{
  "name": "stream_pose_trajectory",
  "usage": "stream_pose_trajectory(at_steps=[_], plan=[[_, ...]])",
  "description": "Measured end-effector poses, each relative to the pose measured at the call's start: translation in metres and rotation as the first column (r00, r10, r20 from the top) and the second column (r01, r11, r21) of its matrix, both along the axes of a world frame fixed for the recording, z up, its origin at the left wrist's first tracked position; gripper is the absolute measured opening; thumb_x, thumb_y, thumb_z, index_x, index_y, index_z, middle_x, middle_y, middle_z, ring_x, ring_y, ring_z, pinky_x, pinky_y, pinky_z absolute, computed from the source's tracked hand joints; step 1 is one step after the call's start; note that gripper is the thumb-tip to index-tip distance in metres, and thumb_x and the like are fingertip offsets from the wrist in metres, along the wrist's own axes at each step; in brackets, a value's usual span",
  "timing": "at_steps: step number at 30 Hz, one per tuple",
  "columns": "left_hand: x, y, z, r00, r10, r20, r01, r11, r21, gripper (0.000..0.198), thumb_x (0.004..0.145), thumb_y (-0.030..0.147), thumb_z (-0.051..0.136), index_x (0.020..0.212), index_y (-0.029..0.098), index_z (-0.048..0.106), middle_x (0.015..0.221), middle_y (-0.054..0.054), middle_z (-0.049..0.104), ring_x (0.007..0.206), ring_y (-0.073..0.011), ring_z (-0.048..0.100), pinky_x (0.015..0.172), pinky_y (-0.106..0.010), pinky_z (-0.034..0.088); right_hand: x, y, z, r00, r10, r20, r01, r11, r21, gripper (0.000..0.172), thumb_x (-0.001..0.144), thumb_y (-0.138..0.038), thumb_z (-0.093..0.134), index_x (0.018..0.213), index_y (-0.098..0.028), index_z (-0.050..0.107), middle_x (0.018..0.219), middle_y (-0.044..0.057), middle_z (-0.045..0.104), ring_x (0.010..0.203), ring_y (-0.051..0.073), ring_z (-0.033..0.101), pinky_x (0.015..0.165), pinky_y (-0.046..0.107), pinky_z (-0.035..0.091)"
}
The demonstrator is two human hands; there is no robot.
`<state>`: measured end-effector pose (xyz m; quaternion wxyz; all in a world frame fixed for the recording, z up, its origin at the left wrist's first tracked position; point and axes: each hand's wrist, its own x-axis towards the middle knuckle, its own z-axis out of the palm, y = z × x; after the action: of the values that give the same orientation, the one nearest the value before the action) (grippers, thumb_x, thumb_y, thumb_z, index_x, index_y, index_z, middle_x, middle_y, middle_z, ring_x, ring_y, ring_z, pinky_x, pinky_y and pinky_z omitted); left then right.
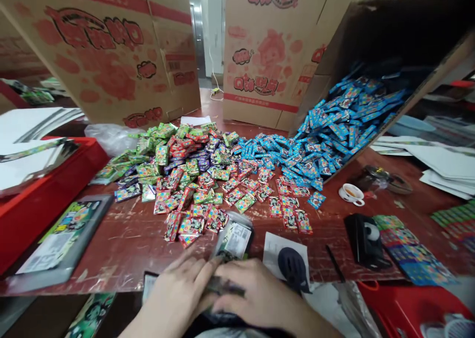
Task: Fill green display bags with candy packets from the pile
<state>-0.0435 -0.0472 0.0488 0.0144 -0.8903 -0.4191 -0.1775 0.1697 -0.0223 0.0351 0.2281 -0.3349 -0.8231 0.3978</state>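
Note:
At the near edge of the table, my left hand (181, 288) and my right hand (256, 291) meet over a clear plastic bag (237, 236) with a printed label inside. Fingers of both hands are closed around the bag's near end, which they partly hide. The bag's far end points toward a heap of small red packets (193, 225). Green packets (161, 155) and purple ones lie behind these. Blue packets (326, 140) spill from a tipped cardboard box (334, 46) on the right.
Large cartons (122, 80) stand along the back. On the left are a red tray (55, 194) and a flat bagged pack (70, 234). To the right sit a small white cup (351, 193), a black tape dispenser (367, 241), a dark oval object (293, 268) and rows of packets (411, 251).

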Motion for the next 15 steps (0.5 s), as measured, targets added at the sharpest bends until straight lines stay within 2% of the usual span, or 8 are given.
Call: stream_pose_trajectory(at_steps=[1, 2, 3, 4, 6, 8, 10, 15], plan=[[-0.004, 0.002, 0.001, 1.000, 0.003, -0.021, -0.004, 0.998, -0.070, 0.030, 0.082, 0.048, 0.057, 0.097, 0.023, 0.062, 0.076, -0.002, 0.070, 0.067, -0.0192, 0.067, 0.071, -0.029, 0.051, 0.005, 0.018, 0.000, 1.000, 0.027, 0.007, -0.027, 0.999, -0.031, 0.023, 0.086, -0.026, 0.054, 0.107, -0.021, 0.062, 0.091, 0.002, 0.070, 0.080, 0.015, 0.065, 0.072, 0.023, 0.050], [-0.007, 0.004, 0.000, 0.998, 0.056, -0.023, -0.059, 0.990, -0.129, 0.029, 0.082, 0.050, 0.055, 0.090, 0.023, 0.063, 0.073, -0.002, 0.070, 0.063, -0.0194, 0.067, 0.062, -0.027, 0.050, 0.011, 0.040, -0.003, 0.999, -0.027, 0.036, 0.028, 0.999, -0.040, 0.023, 0.089, -0.027, 0.049, 0.107, -0.020, 0.062, 0.090, 0.002, 0.070, 0.079, 0.014, 0.066, 0.070, 0.022, 0.050], [-0.011, 0.007, -0.002, 0.990, 0.139, -0.022, -0.141, 0.972, -0.187, 0.030, 0.082, 0.052, 0.054, 0.086, 0.023, 0.063, 0.072, -0.002, 0.070, 0.062, -0.0206, 0.068, 0.056, -0.026, 0.049, 0.016, 0.063, -0.008, 0.971, -0.189, 0.145, 0.190, 0.982, 0.011, 0.025, 0.091, -0.026, 0.046, 0.108, -0.017, 0.061, 0.094, 0.005, 0.070, 0.082, 0.014, 0.065, 0.072, 0.023, 0.050], [-0.015, 0.010, -0.004, 0.974, 0.226, -0.017, -0.223, 0.942, -0.249, 0.032, 0.082, 0.053, 0.053, 0.086, 0.023, 0.062, 0.073, -0.003, 0.071, 0.064, -0.0224, 0.068, 0.054, -0.026, 0.048, 0.019, 0.087, -0.015, 0.876, -0.390, 0.284, 0.370, 0.921, 0.123, 0.026, 0.091, -0.026, 0.047, 0.110, -0.015, 0.060, 0.096, 0.007, 0.069, 0.085, 0.015, 0.065, 0.076, 0.026, 0.049], [-0.019, 0.016, -0.007, 0.932, 0.363, 0.025, -0.326, 0.863, -0.387, 0.032, 0.086, 0.052, 0.047, 0.090, 0.024, 0.061, 0.076, -0.004, 0.071, 0.069, -0.0241, 0.069, 0.057, -0.027, 0.048, 0.022, 0.130, -0.033, 0.807, -0.460, 0.370, 0.417, 0.888, 0.195, 0.036, 0.082, -0.022, 0.059, 0.117, -0.011, 0.056, 0.115, 0.015, 0.061, 0.108, 0.023, 0.055, 0.091, 0.037, 0.042], [-0.020, 0.020, -0.009, 0.898, 0.429, 0.100, -0.323, 0.796, -0.512, 0.030, 0.091, 0.045, 0.038, 0.095, 0.024, 0.059, 0.082, -0.004, 0.071, 0.075, -0.0232, 0.068, 0.063, -0.028, 0.048, 0.021, 0.158, -0.050, 0.789, -0.426, 0.443, 0.374, 0.905, 0.206, 0.051, 0.067, -0.019, 0.074, 0.115, -0.012, 0.057, 0.121, 0.017, 0.055, 0.120, 0.031, 0.045, 0.099, 0.046, 0.032], [-0.019, 0.022, -0.010, 0.869, 0.456, 0.191, -0.274, 0.766, -0.582, 0.032, 0.094, 0.041, 0.032, 0.097, 0.024, 0.059, 0.086, -0.004, 0.071, 0.080, -0.0218, 0.067, 0.069, -0.028, 0.049, 0.019, 0.173, -0.061, 0.782, -0.356, 0.512, 0.307, 0.934, 0.181, 0.055, 0.057, -0.017, 0.081, 0.108, -0.014, 0.061, 0.119, 0.016, 0.056, 0.121, 0.033, 0.042, 0.101, 0.048, 0.026], [-0.025, 0.024, -0.025, 0.752, 0.569, 0.332, -0.307, 0.748, -0.588, 0.034, 0.091, 0.041, 0.037, 0.104, 0.024, 0.063, 0.106, -0.007, 0.070, 0.099, -0.0234, 0.064, 0.086, -0.031, 0.049, 0.019, 0.178, -0.059, 0.756, -0.248, 0.606, 0.200, 0.969, 0.146, 0.040, 0.062, -0.011, 0.076, 0.100, -0.013, 0.062, 0.117, 0.017, 0.056, 0.113, 0.030, 0.049, 0.094, 0.036, 0.034]])
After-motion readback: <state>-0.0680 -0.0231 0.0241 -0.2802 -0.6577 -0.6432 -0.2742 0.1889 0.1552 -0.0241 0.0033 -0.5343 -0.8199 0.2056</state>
